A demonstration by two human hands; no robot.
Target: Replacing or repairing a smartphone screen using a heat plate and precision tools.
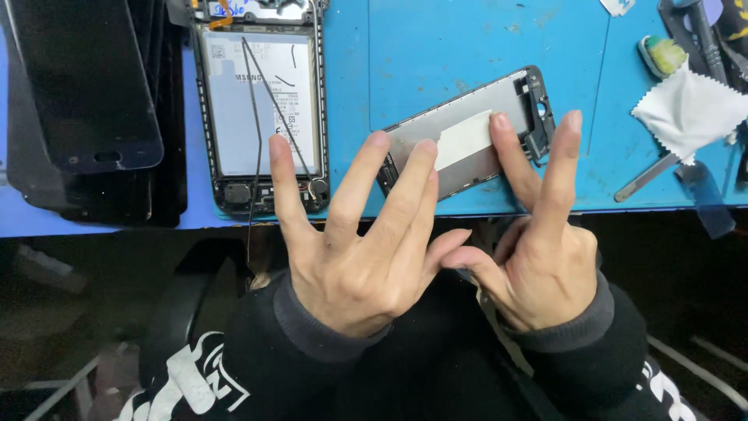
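**Frame braced between spread fingers**

Left hand (360,257) and right hand (541,257) splayed open, fingertips steadying phone frame (467,132), apparently for taped-side access. Beyond left fingers: opened phone (261,109) on blue table (467,39). Right: white cloth (689,109).

**Two hands fanned out, thumb tips meeting**

Both hands are raised, backs to the camera, fingers pointing away from the body. The left hand (354,249) spreads its fingers wide. The right hand (538,261) lifts two fingers. Thumb tips pinch together between them. Dark sleeves with grey cuffs cover both wrists.
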